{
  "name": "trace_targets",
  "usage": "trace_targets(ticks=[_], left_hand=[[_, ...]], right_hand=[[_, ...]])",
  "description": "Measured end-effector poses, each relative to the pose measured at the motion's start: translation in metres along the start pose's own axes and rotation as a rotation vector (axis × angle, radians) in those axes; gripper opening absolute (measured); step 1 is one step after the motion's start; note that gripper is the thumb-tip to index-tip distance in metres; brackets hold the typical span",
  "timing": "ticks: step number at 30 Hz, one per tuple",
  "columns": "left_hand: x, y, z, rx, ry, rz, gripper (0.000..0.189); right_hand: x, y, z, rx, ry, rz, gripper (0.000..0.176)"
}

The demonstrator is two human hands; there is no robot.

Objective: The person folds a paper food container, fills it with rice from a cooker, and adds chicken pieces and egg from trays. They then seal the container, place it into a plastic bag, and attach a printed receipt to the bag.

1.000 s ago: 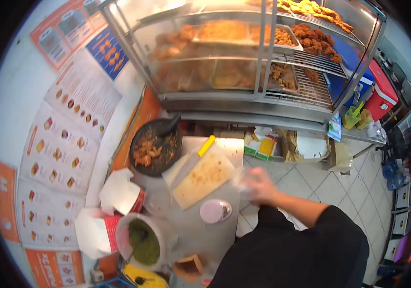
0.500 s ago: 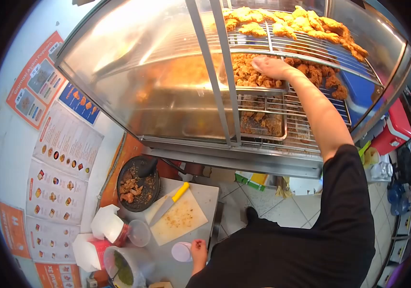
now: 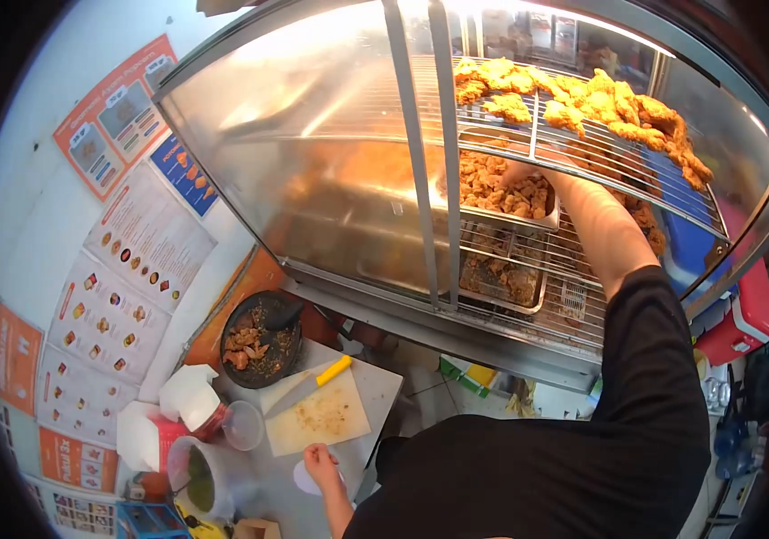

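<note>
Inside the lit glass cabinet (image 3: pixel 448 180), the right hand (image 3: pixel 532 168) dips among fried pieces (image 3: pixel 481 186) in a metal tray (image 3: pixel 528 223) — the left hand (image 3: pixel 320 464) hangs over the grey table (image 3: pixel 386 388), near the white wall (image 3: pixel 30 234) — neither grip clear enough to judge.

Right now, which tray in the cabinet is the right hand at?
The upper tray, heaped with fried pieces, has the right hand at it; the lower tray holds scattered bits.

The person wears a black top (image 3: pixel 537 463) with loose elbow-length sleeves (image 3: pixel 652 350)
</note>
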State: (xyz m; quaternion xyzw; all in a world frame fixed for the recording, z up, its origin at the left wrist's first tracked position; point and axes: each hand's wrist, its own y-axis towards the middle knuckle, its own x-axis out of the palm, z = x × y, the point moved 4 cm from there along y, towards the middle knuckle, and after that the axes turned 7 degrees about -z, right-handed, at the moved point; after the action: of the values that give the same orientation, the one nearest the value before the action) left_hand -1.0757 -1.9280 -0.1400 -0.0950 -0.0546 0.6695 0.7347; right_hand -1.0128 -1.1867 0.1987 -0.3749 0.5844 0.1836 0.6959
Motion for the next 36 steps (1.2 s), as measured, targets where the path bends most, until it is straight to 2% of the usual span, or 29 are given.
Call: trace_targets(ticks=[3,5,13,14,17,18,19,21,22,23,24,26,27,29,31,32,34,35,36], left_hand=[[0.018,-0.008,0.006,-0.014,-0.094,0.027,0.01],[0.026,-0.008,0.007,-0.036,-0.114,-0.026,0.01],[0.028,0.0,0.017,-0.01,-0.087,-0.033,0.01],[0.027,0.001,0.019,-0.003,-0.087,-0.024,0.01],[0.019,0.003,0.02,0.012,-0.106,-0.005,0.009],[0.014,0.002,0.017,0.023,-0.108,0.015,0.009],[0.01,-0.001,0.019,0.046,-0.104,0.052,0.01],[-0.007,-0.006,0.024,0.029,-0.071,0.1,0.012],[-0.022,-0.009,0.025,0.094,0.002,0.144,0.011],[-0.041,-0.013,0.013,0.139,-0.033,0.244,0.01],[-0.063,-0.022,0.012,0.095,0.022,0.363,0.01],[-0.116,-0.044,0.006,0.09,0.058,0.599,0.013],[-0.137,-0.061,0.017,0.136,0.054,0.773,0.012],[-0.188,-0.084,0.017,0.262,0.03,1.025,0.011],[-0.232,-0.116,0.015,0.251,0.113,1.267,0.011],[-0.252,-0.121,0.01,0.239,0.111,1.288,0.011],[-0.289,-0.138,-0.001,0.198,0.044,1.504,0.019],[-0.305,-0.139,-0.008,0.198,0.044,1.512,0.019],[-0.32,-0.136,-0.015,0.089,0.024,1.451,0.026]], right_hand=[[-0.002,-0.002,-0.005,-0.012,-0.041,-0.04,0.079],[-0.001,-0.002,-0.009,-0.024,-0.056,-0.055,0.079],[0.005,0.002,-0.009,-0.02,-0.061,-0.058,0.081],[0.012,0.011,-0.004,-0.048,0.007,0.04,0.073],[0.013,0.019,-0.002,-0.145,-0.047,0.125,0.055],[0.011,0.012,-0.007,-0.185,-0.089,0.138,0.05],[0.016,0.022,0.001,-0.112,0.055,0.063,0.045],[0.022,0.06,0.04,-0.135,-0.08,0.069,0.044],[0.02,0.056,0.02,-0.735,-0.428,0.205,0.032],[0.02,0.039,0.013,-1.264,-0.824,0.627,0.024],[0.014,0.057,0.05,-1.009,-0.48,0.299,0.024],[0.007,0.083,0.068,-0.553,-0.019,0.066,0.025],[-0.002,0.09,0.077,-0.418,0.121,0.037,0.025],[-0.014,0.09,0.086,-0.306,0.233,0.084,0.026],[-0.022,0.078,0.098,-0.249,0.283,0.212,0.028],[-0.023,0.064,0.102,-0.224,0.319,0.28,0.028],[-0.019,0.034,0.103,-0.186,0.426,0.416,0.031],[-0.012,0.019,0.101,-0.181,0.507,0.482,0.032],[-0.006,0.005,0.099,-0.178,0.587,0.532,0.033]])
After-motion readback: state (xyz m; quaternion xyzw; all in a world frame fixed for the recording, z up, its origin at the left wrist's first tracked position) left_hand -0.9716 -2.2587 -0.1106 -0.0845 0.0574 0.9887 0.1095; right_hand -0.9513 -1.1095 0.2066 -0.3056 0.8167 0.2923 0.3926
